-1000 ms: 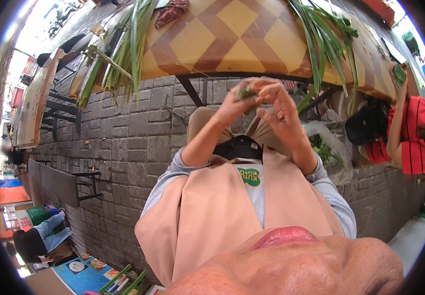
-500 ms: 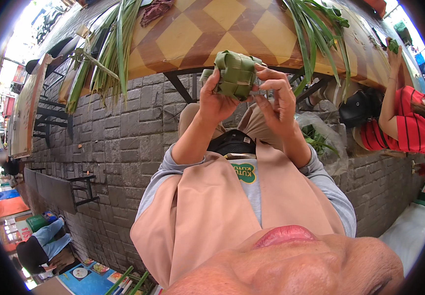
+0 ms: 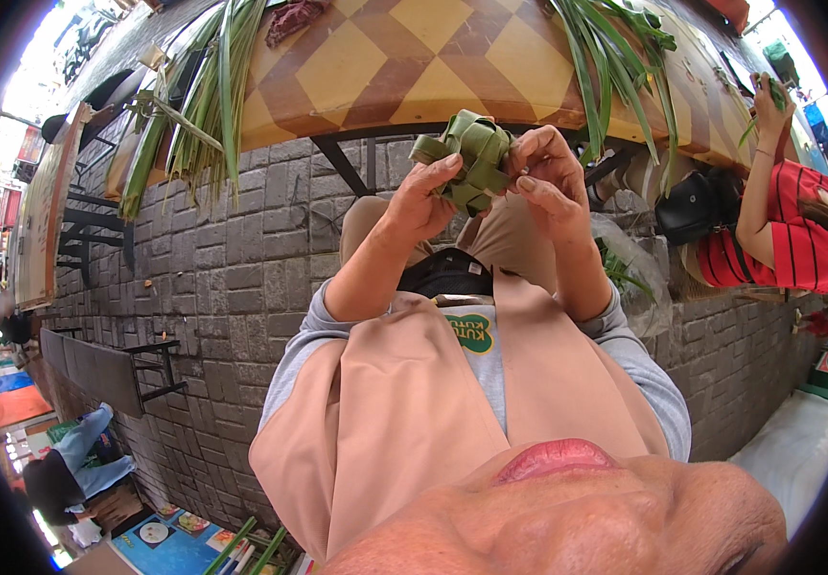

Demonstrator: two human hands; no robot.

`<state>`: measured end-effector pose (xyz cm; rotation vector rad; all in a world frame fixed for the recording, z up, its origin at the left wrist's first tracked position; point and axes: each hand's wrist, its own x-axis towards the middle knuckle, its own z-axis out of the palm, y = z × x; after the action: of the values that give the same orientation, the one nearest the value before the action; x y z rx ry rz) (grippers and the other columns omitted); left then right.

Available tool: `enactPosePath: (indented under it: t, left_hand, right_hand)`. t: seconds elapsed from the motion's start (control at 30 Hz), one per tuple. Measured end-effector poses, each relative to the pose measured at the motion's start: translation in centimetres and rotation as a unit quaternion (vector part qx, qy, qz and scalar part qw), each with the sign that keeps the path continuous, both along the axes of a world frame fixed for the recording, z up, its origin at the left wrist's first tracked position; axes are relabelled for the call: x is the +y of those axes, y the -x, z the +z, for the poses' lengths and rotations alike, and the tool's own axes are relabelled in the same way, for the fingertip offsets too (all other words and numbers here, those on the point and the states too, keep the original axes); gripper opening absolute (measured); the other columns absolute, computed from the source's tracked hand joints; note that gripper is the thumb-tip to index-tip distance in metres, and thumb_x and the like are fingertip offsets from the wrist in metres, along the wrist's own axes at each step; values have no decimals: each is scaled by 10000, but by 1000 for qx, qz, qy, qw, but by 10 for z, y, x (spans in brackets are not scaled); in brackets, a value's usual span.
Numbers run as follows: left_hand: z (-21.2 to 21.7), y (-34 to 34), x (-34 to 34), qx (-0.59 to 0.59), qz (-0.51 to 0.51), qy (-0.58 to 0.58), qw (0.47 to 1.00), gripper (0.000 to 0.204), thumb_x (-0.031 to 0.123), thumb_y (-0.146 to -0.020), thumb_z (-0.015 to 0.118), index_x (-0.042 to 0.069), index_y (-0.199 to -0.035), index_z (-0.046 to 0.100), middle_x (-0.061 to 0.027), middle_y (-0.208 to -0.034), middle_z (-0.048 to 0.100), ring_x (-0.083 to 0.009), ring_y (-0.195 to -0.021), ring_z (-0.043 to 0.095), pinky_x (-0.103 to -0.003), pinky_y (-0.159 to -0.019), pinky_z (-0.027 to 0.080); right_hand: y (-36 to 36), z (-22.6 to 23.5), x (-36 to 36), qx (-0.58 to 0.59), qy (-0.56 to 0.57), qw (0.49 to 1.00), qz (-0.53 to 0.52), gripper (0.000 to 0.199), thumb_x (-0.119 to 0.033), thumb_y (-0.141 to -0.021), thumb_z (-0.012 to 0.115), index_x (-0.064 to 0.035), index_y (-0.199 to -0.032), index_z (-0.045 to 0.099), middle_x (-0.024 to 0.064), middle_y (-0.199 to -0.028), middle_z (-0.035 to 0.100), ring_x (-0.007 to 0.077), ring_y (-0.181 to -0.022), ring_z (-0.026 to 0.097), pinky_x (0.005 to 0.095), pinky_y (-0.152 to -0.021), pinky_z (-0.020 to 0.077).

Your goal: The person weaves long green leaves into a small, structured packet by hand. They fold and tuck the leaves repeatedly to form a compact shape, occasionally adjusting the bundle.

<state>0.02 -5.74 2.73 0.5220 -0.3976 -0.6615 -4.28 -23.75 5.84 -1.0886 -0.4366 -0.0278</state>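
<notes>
A small box-like pouch plaited from green palm-leaf strips, a ketupat casing (image 3: 483, 153), is held up in front of me near the table's edge. My left hand (image 3: 420, 199) is wrapped round its left and lower side, thumb on the near face. A loop of leaf sticks out on the left, above that thumb. At the pouch's right edge, the fingertips and thumb of my right hand (image 3: 556, 182) are pinched together. The exact strip between those fingertips is too small to make out.
Long palm leaves hang over the patterned table (image 3: 356, 67) as a left bundle (image 3: 205, 125) and a right bundle (image 3: 615, 72). A plastic bag of leaves (image 3: 629, 273) lies right of my knees. A person in a striped red top (image 3: 797, 230) handles leaf strips at the right. A bench (image 3: 97, 369) stands left.
The pouch has been turned and tilted, showing another side with a loop at the left. It sits slightly further right and lower. My right fingers have shifted along its right edge.
</notes>
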Motion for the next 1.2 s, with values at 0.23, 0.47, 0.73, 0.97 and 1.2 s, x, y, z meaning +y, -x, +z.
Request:
enactPosePath:
  t: [0.23,0.47,0.73,0.97,1.2]
  left_hand:
    - [8,-3,-3,-18,-1,9,1000,498,197,-895,599,-33,-1297,415,-158,-1092,611,-228,-861,672,-341,-666,590]
    - [7,-6,-7,-11,-1,25,1000,493,192,-892,607,-44,-1281,418,-165,-1104,606,-234,-871,673,-346,-667,592]
    - [8,-5,-9,-5,14,20,1000,513,201,-899,601,5,-1321,385,-149,-1135,580,-223,-909,659,-344,-661,590]
    - [6,-4,-9,-31,12,-20,999,545,206,-896,604,47,-1349,346,-119,-1181,531,-169,-913,637,-294,-633,581]
    - [8,-13,-3,-5,59,-37,998,683,295,-873,644,58,-1405,287,-113,-1170,543,-187,-1022,597,-341,-798,552]
  right_hand:
    - [-6,-10,-5,-4,-131,990,52,294,-57,-780,610,-43,-1036,467,61,-959,479,138,-884,487,260,-788,429]
    - [-11,-17,-1,-62,-109,992,-10,281,-79,-771,626,-47,-1010,481,50,-854,462,137,-770,443,254,-692,398]
    - [-15,-23,-2,-46,-127,991,-20,251,-90,-789,618,-49,-1001,491,24,-806,431,117,-736,399,243,-677,332]
    - [-21,-22,-6,7,-250,963,101,226,-53,-769,611,-47,-966,501,24,-816,450,107,-740,389,247,-685,321]
    - [-23,-22,-6,8,-80,996,-35,172,-5,-790,587,-56,-941,522,14,-855,509,86,-752,465,217,-680,366]
